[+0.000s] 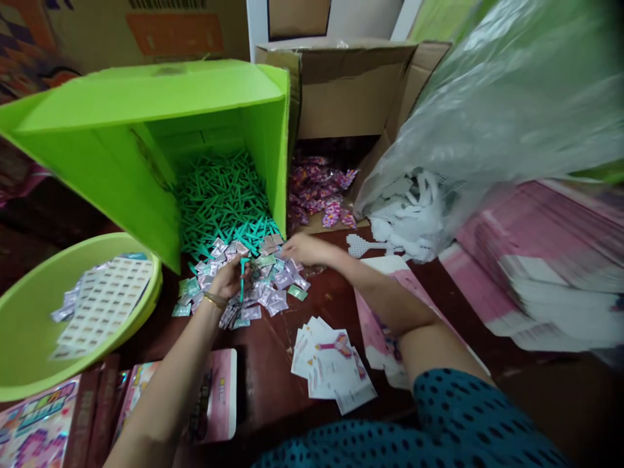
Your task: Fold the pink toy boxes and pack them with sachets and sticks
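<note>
My left hand (pixel 227 281) is closed around a thin teal plastic stick (pixel 242 276), held upright over a heap of small foil sachets (pixel 275 300) in lilac, pink and green. To its right, my right hand (pixel 306 249) reaches into the back of the same heap. Its fingertips are drawn together at the sachets, and whatever they pinch is too small to make out. Just behind both hands, many more teal sticks (pixel 219 195) spill from a lime-green box (pixel 160 107) lying on its side.
A yellow-green basin (pixel 19 312) with perforated white sheets (pixel 104 302) stands left. Printed leaflets (pixel 329 364) lie in front. Behind are a cardboard box (pixel 351 91) of pink bead packets (pixel 322 188) and a clear bag (pixel 511 110) of white pegboards (pixel 409 208). Pink cards (pixel 550 260) are stacked right.
</note>
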{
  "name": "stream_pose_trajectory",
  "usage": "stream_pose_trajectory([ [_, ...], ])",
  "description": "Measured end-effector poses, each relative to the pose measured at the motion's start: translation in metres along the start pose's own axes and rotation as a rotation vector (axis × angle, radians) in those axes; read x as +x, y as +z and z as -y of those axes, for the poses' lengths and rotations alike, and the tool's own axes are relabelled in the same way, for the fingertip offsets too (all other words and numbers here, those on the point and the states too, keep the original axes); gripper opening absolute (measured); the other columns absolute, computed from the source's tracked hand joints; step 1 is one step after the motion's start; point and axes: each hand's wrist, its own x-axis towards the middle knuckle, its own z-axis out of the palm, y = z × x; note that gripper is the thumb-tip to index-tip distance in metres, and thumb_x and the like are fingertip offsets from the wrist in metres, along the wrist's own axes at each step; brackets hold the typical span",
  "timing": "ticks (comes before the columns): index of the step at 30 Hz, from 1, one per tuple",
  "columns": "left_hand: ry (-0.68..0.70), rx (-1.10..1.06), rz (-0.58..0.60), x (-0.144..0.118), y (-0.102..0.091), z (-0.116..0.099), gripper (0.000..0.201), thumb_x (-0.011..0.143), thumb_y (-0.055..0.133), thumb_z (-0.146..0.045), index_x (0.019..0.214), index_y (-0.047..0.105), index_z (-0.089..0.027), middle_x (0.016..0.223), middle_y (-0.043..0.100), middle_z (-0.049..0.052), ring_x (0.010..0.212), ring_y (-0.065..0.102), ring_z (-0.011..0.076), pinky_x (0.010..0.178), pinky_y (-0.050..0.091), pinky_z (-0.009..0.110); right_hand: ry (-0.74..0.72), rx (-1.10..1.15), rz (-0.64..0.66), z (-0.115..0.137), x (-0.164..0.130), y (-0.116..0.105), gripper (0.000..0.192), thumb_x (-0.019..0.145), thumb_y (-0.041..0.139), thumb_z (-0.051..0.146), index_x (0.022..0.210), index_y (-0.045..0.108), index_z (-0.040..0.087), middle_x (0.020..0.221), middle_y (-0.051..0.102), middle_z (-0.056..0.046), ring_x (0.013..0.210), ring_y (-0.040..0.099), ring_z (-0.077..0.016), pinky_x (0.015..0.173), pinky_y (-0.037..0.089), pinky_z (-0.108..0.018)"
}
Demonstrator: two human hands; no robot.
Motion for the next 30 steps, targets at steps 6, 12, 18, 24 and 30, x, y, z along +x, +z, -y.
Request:
stream_pose_trajectory([
  [6, 0.036, 0.020, -0.105, 0.002, 0.015, 0.019, 0.018, 0.102, 0.046, -0.010, 0.098, 0.063, -0.010, 0.070, 0.066, 0.003, 0.046, 0.056, 0.0070, 0.039, 0.041, 0.014, 0.627, -0.261, -0.292, -0.112, 0.015, -0.059, 0.064, 0.098, 0.052, 0.023, 0.155, 0.036, -0.002, 0.152, 0.045, -0.036, 0.134, 0.052, -0.0329, 0.106, 0.044, -0.042],
  [12, 0.088, 0.071, 0.079, -0.008, 0.037, 0.048, 0.022, 0.105, 0.050, -0.031, 0.105, 0.064, -0.015, 0.080, 0.072, 0.004, 0.052, 0.062, 0.0114, 0.046, 0.048, 0.020, 0.431, -0.216, -0.404, -0.039, -0.031, 0.015, 0.051, 0.096, 0.045, 0.016, 0.144, 0.052, 0.002, 0.131, 0.061, -0.033, 0.116, 0.064, -0.0351, 0.097, 0.052, -0.045],
  [18, -0.082, 0.086, 0.053, 0.003, 0.052, 0.075, 0.009, 0.094, 0.061, -0.014, 0.095, 0.069, -0.013, 0.079, 0.075, 0.007, 0.070, 0.073, 0.0189, 0.075, 0.060, 0.031, -0.064, -0.078, -0.123, -0.019, -0.073, 0.047, 0.033, 0.098, 0.052, 0.027, 0.124, 0.071, 0.018, 0.128, 0.070, -0.010, 0.114, 0.065, -0.0212, 0.100, 0.050, -0.031],
  [24, -0.078, 0.023, 0.042, -0.008, 0.034, 0.076, 0.015, 0.093, 0.062, -0.014, 0.106, 0.070, -0.013, 0.084, 0.078, 0.010, 0.085, 0.077, 0.0261, 0.088, 0.062, 0.042, 0.589, -0.298, -0.226, -0.155, -0.099, -0.033, 0.042, 0.094, 0.047, 0.005, 0.132, 0.062, -0.006, 0.125, 0.066, -0.035, 0.127, 0.058, -0.0367, 0.110, 0.036, -0.053],
  [30, 0.029, -0.030, 0.198, -0.027, 0.057, 0.104, 0.011, 0.098, 0.060, -0.018, 0.099, 0.069, -0.012, 0.085, 0.076, 0.006, 0.082, 0.074, 0.0169, 0.093, 0.058, 0.033, 0.181, -0.061, -0.311, -0.053, -0.095, 0.030, 0.049, 0.102, 0.045, 0.025, 0.150, 0.053, 0.015, 0.138, 0.067, -0.015, 0.120, 0.063, -0.0267, 0.104, 0.047, -0.037],
])
